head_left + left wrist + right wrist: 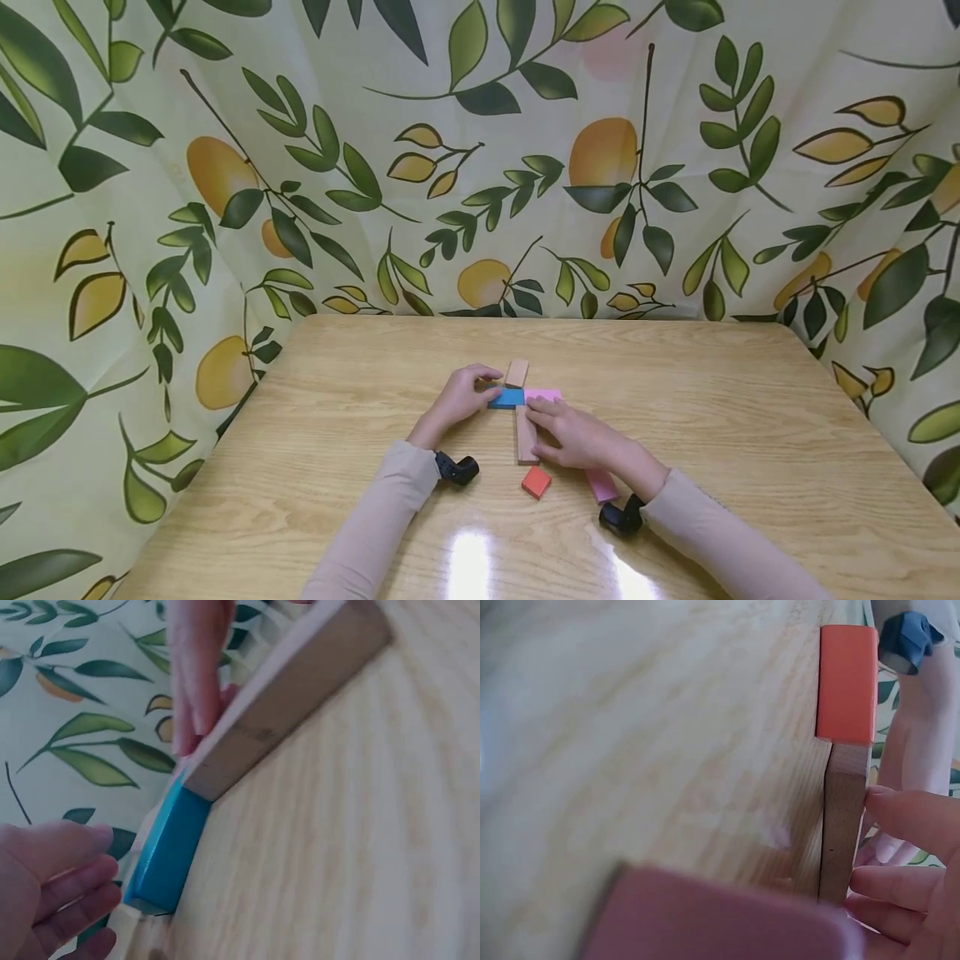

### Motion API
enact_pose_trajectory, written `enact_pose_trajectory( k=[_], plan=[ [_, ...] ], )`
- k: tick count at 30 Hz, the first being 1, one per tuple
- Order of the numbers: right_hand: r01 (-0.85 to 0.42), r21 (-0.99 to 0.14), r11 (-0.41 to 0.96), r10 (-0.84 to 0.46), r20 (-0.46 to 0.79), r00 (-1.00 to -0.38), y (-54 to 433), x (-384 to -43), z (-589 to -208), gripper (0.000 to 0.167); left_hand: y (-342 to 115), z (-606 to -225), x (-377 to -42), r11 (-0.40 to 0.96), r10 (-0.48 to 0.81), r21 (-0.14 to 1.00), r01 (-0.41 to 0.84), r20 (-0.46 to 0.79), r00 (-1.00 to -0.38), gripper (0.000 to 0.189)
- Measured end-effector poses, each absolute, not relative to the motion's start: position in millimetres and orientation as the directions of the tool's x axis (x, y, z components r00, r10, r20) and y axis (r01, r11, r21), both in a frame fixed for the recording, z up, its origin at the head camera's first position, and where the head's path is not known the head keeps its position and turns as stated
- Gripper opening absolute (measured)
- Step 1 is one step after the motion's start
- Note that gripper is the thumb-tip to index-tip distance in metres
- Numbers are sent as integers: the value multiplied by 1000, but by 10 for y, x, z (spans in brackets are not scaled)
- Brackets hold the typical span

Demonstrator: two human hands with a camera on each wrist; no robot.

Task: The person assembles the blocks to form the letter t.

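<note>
A blue block (pixel 507 398) and a pink block (pixel 546 393) meet at the far end of a wooden block (pixel 526 437), midway between the table's side edges; the right hand (pixel 577 436) rests its extended fingers there, apparently keeping them aligned. The left hand (pixel 462 395) is loosely spread by the blue one's outer end, contact unclear, perhaps guarding it. Beyond the wood-grained table (pixel 360 358), leaf-and-fruit cloth (pixel 480 208) hangs past the far edge.
</note>
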State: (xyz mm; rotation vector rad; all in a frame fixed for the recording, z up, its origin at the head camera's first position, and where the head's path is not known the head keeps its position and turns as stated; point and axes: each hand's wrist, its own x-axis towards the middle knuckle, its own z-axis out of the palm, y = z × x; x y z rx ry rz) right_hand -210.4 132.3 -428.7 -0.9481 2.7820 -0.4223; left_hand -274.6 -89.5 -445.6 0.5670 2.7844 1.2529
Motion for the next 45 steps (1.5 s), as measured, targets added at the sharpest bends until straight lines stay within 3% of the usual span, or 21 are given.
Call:
enact_pose_trajectory(
  k=[10, 22, 45],
  plan=[
    [-573, -314, 757, -619, -62, -783, 1336, -2103, -4274, 58, -907, -4457, -2978, 469, 318, 852, 232, 82, -945, 29],
    [-601, -315, 735, -641, -34, -767, 1357, -2083, -4240, 57, -855, -4436, -3134, 484, 364, 858, 171, -20, -931, 35],
    [-591, -320, 741, -635, -48, -771, 1316, -2070, -4270, 59, -759, -4509, -3268, 465, 414, 866, 182, -32, -910, 40]
  ],
)
